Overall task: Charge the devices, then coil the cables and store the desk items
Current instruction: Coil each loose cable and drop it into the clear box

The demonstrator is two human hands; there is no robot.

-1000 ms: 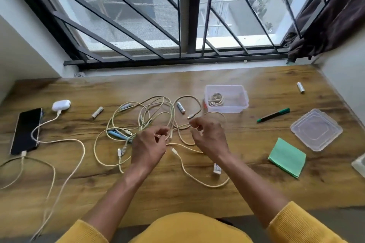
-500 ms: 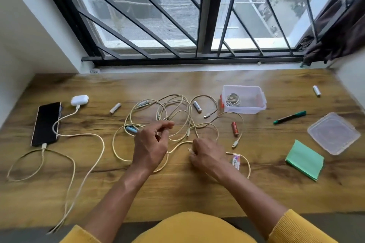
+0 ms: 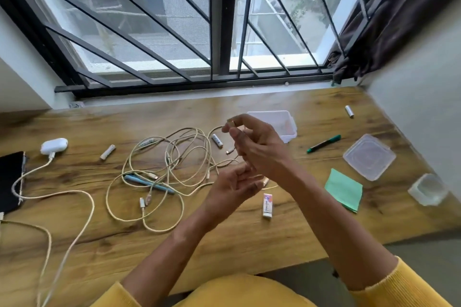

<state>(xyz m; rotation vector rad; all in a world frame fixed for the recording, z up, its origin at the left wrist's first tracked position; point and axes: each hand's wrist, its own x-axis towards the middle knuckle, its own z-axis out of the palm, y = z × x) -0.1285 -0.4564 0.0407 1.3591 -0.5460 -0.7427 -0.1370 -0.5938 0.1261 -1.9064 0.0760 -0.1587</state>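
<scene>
**Charging done, coiling barely begun**

Nearest, at 6 o'clock, the left hand point(image 3: 233, 188) is raised palm-up, its grip loosely spread, a cable strand crossing the fingers. Just beyond, the right hand point(image 3: 257, 147) pinches a cable end. Half a second ago both hands were down on the bench point(image 3: 249, 237); now they are lifted.

The cable tangle point(image 3: 169, 172) at 11 o'clock lies uncoiled. Eraser point(image 3: 267, 205), batteries, pen point(image 3: 149, 183) and marker point(image 3: 323, 143) remain loose. At 9 o'clock, phone point(image 3: 10, 180) and earbud case point(image 3: 54, 146) look plugged in. The storage box point(image 3: 287, 123) waits at 12.

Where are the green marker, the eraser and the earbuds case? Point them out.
green marker point(image 3: 323, 143), head view, middle of its barrel
eraser point(image 3: 267, 205), head view, its printed sleeve
earbuds case point(image 3: 54, 146), head view, top of its white shell
</scene>
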